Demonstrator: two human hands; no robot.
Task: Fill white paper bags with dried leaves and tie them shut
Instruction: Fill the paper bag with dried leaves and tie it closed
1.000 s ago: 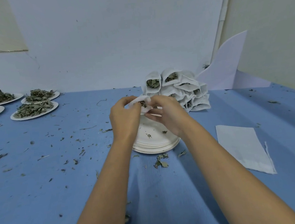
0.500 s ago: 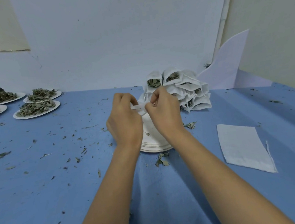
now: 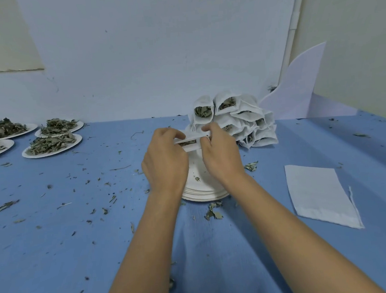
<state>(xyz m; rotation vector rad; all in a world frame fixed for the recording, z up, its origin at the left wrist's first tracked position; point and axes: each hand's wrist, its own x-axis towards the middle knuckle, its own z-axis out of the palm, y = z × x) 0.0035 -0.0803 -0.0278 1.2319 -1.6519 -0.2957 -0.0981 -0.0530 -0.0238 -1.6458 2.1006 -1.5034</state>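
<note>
blue table point(image 3: 58, 261) — leaf bits scattered | pale wall point(image 3: 157, 56) behind

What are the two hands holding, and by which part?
One white paper bag: the left hand pinches the left end of its open mouth, the right hand the right end.

- Open across near-left desk point(image 3: 58, 261); only flat leaf scraps point(image 3: 4, 206) there.
- Blocked far left by plates of dried leaves point(image 3: 52, 146).
- Blocked at centre by plate stack point(image 3: 200, 193), left grip point(image 3: 165, 164) and right grip point(image 3: 221, 158) pinching a paper bag point(image 3: 192, 137) above.
- Walled off behind by pile of filled bags point(image 3: 253, 127).
- Passable gap between stack and flat empty bag point(image 3: 318, 194) at right.
</note>
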